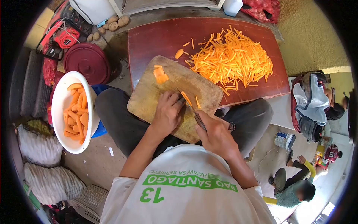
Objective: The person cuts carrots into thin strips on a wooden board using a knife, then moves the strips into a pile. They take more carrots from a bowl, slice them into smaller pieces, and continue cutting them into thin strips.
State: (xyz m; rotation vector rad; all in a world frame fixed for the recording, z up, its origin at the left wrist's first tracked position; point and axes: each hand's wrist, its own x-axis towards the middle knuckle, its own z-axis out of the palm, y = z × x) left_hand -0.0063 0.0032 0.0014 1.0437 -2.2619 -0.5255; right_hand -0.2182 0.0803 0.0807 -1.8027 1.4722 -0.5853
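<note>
A worn wooden cutting board (147, 87) lies across my lap, overlapping the red table's near edge. My right hand (218, 136) is closed round the handle of a knife (200, 121), its blade angled down to the board. Curled fingertips of my left hand (167, 112) press on the board right beside the blade; what lies under them is hidden. A thin carrot strip (197, 101) rests just right of the blade, and another orange strip lies along it. Carrot slices (160, 75) sit at the board's upper left.
On the red table (149, 37) is a big heap of carrot strips (235, 59). A white basin (55, 108) of peeled carrots (76, 114) stands left, near a maroon lidded bucket (87, 63). Sacks (52, 183) lie lower left. Another person (294, 186) sits at the right.
</note>
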